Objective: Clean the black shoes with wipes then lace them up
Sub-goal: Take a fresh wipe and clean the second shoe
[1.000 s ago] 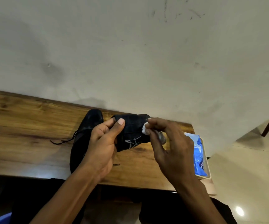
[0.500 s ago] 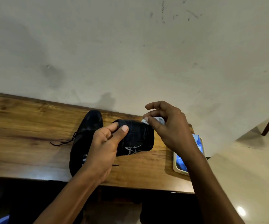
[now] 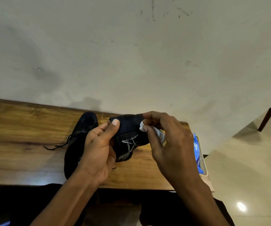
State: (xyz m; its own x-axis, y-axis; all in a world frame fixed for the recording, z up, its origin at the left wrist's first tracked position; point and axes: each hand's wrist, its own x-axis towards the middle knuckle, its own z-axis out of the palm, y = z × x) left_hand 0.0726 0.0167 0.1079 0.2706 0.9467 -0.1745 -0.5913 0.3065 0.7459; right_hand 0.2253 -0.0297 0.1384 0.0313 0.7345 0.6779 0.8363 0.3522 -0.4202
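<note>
My left hand (image 3: 98,150) grips a black shoe (image 3: 128,136) above the wooden table (image 3: 22,144), sole side turned toward me with pale scuff marks on it. My right hand (image 3: 169,144) pinches a crumpled white wipe (image 3: 143,127) against the shoe's upper right end. A second black shoe (image 3: 81,137) lies on the table behind my left hand, toe toward the wall, its loose black lace (image 3: 56,145) trailing to the left.
A blue wipes pack (image 3: 197,154) sits in a pale tray (image 3: 204,162) at the table's right end, partly hidden by my right hand. The wall rises just behind the table. A chair leg (image 3: 268,116) stands on the tiled floor at far right.
My right hand came back down from the shoe's far top edge to its right end, still pinching the wipe. My left hand keeps its grip on the shoe.
</note>
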